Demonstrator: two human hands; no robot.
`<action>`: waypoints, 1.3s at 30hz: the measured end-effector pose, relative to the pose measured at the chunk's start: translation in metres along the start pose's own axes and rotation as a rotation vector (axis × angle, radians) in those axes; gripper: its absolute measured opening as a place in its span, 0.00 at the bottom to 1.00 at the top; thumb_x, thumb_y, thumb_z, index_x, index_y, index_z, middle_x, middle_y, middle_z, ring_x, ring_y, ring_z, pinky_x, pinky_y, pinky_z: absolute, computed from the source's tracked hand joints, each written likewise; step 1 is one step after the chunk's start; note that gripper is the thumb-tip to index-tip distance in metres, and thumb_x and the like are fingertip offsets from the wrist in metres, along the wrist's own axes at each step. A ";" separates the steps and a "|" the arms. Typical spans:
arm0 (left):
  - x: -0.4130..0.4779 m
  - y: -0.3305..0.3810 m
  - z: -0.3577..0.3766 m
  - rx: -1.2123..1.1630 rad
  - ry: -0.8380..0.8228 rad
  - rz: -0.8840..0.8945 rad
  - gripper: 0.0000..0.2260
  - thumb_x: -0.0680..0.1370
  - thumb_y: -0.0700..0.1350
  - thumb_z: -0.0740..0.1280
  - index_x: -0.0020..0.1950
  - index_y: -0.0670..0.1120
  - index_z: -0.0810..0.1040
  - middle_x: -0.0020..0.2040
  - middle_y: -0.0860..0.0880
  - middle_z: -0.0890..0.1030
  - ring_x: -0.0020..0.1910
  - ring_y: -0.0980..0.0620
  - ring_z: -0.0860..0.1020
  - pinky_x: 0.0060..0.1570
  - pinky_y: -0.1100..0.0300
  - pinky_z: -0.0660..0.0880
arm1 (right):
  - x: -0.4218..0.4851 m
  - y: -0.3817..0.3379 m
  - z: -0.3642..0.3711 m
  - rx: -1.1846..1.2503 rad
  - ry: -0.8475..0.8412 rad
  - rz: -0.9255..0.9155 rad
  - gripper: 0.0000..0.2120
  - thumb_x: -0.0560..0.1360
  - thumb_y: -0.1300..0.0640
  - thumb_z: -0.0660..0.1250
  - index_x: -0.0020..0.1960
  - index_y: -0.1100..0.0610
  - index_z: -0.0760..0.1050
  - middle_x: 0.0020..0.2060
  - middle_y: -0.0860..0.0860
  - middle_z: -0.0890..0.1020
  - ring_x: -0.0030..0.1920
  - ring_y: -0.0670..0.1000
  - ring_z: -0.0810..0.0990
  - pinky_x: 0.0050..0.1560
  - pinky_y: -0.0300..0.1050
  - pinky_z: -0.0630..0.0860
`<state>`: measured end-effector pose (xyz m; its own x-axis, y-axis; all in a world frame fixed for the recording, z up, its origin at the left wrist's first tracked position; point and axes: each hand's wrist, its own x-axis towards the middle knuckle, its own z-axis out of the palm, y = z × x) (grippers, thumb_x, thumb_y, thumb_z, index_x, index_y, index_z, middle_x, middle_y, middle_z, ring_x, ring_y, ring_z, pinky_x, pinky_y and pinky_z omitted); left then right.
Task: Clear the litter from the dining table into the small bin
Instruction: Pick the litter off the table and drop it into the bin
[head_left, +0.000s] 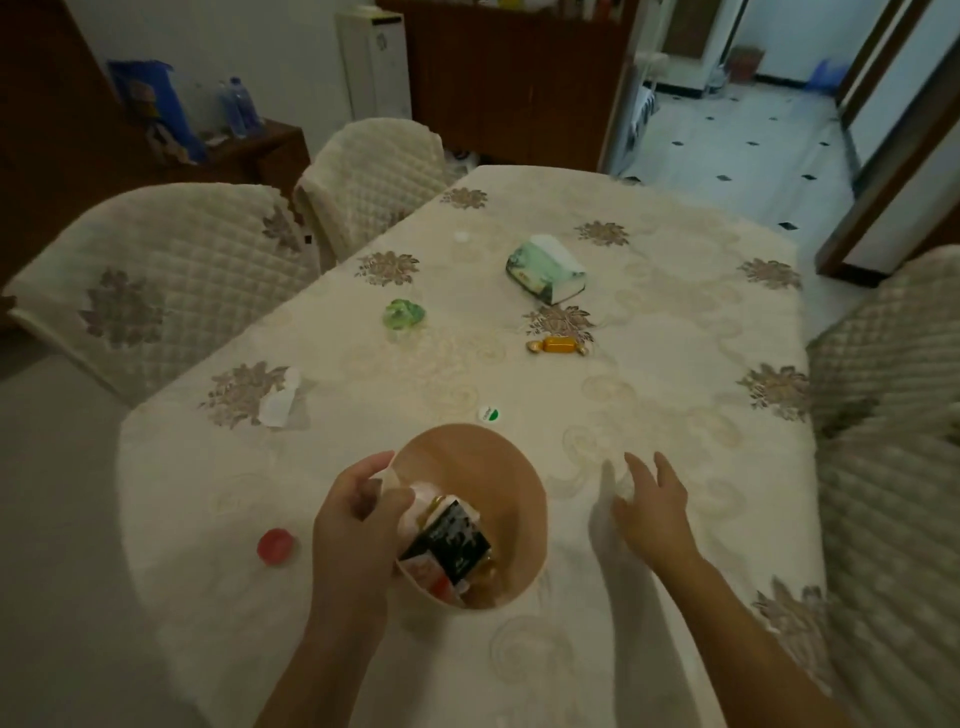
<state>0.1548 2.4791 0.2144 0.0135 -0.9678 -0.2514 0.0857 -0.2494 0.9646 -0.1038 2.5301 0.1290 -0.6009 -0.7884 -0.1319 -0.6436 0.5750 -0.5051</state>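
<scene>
- Left hand (358, 514) was at the left rim of the small bin (514, 488), fingers curled, pinching a pale scrap against or just over the rim; forearm came up from the bottom edge.
- Right hand (657, 506) was to the right of the bin, apart from it, palm down low over the table (649, 395), fingers spread wide and holding nothing; contact with the cloth could not be told.
- Bin was round and tan, standing on the near part of the table between the two hands.
- Inside the bin lay a black packet (452, 540) with white print, too blurred to read, plus red and white wrapper bits beneath it.
- Red cap (276, 546) lay on the table just left of the left hand.
- White-and-green round sticker or lid (489, 413) lay just beyond the bin; it had small writing, unreadable.
- Crumpled white paper (280, 402) lay near the left table edge.
- Green crumpled wrapper (403, 314) lay further out, left of centre.
- Yellow wrapped candy (557, 345) lay mid-table, right of the green wrapper.
- Green-and-white tissue pack (545, 270) lay beyond the candy, tilted; its print was not legible.
- Small white cap (461, 236) lay near the far left edge.
- Table carried a cream cloth with brown flower motifs; quilted chair covers (171, 280) stood on the left.
</scene>
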 end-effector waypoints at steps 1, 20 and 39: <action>0.001 0.000 0.001 0.001 0.008 -0.001 0.13 0.73 0.35 0.64 0.49 0.51 0.77 0.46 0.46 0.80 0.46 0.46 0.78 0.38 0.56 0.73 | 0.002 0.005 0.005 -0.050 -0.046 -0.001 0.25 0.74 0.63 0.63 0.69 0.60 0.59 0.71 0.65 0.56 0.71 0.63 0.53 0.69 0.55 0.54; 0.002 0.003 0.018 0.020 0.010 0.049 0.12 0.70 0.38 0.67 0.45 0.55 0.78 0.50 0.37 0.79 0.50 0.36 0.78 0.48 0.43 0.76 | -0.055 -0.122 -0.027 0.077 -0.148 -0.797 0.17 0.71 0.56 0.68 0.59 0.54 0.72 0.60 0.51 0.74 0.61 0.49 0.69 0.56 0.28 0.59; 0.054 0.028 -0.015 -0.031 0.322 0.128 0.13 0.71 0.47 0.70 0.55 0.50 0.76 0.49 0.45 0.80 0.50 0.40 0.80 0.50 0.42 0.77 | 0.100 -0.107 0.081 -0.042 -0.219 -0.468 0.21 0.75 0.63 0.62 0.67 0.62 0.64 0.67 0.62 0.66 0.66 0.61 0.63 0.66 0.53 0.62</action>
<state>0.1732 2.4204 0.2268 0.3394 -0.9293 -0.1457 0.0935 -0.1208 0.9883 -0.0567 2.3724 0.1010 -0.1337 -0.9880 -0.0774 -0.8409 0.1544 -0.5187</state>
